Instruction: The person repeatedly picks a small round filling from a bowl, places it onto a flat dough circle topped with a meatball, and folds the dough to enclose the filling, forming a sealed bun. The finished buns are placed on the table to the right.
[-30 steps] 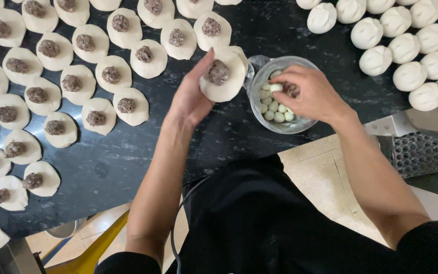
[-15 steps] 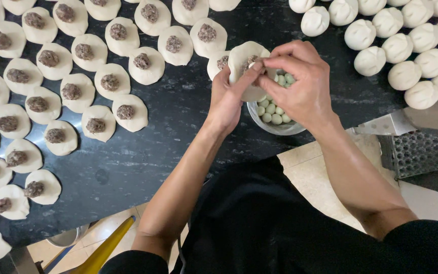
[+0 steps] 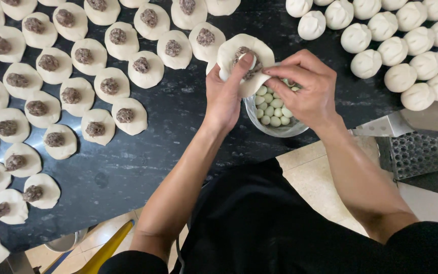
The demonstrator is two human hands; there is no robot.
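Head view: both hands (image 3: 224, 94) (image 3: 305, 89) pinch a filled dough round (image 3: 239, 50) over the black marbled counter (image 3: 178, 132).

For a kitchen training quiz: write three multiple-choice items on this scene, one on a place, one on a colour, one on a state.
1. Where is the glass bowl of small pale balls?
A. On the black counter, under the right hand
B. On the floor
C. Among the closed buns

2. What colour is the filling on the dough round being held?
A. Bright green
B. Dark brown
C. Yellow

3. What state is that dough round in?
A. Sealed into a bun
B. Torn in two
C. Open, filling showing

Answers: 1 A, the bowl sits at the counter's edge beneath the right hand. 2 B, the lump is dark brown like those on the flat rounds. 3 C, the left hand cups it with its edges unclosed, unlike the closed buns.
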